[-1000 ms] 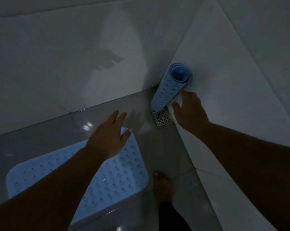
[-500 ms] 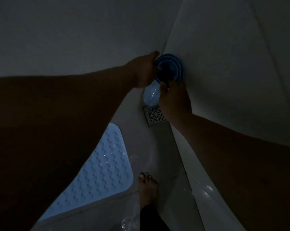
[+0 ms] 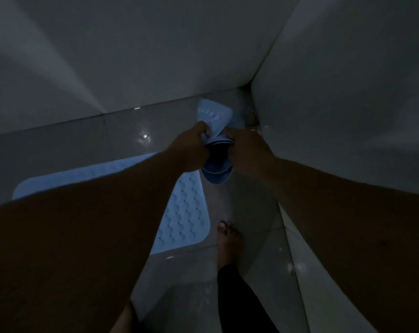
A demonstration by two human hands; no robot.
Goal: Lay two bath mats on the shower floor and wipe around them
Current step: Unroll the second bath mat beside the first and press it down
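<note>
Both arms reach forward, the left hand (image 3: 191, 150) and right hand (image 3: 245, 150) close together, fingers curled in a grip.

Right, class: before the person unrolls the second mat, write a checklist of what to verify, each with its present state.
1. First mat flat on the floor: ok.
2. Left hand grips the rolled mat: ok.
3. Right hand grips it too: ok.
4. Loose end freed to unroll: ok.
5. Bare foot off the first mat: ok.
6. Floor dry: cannot tell.
</note>
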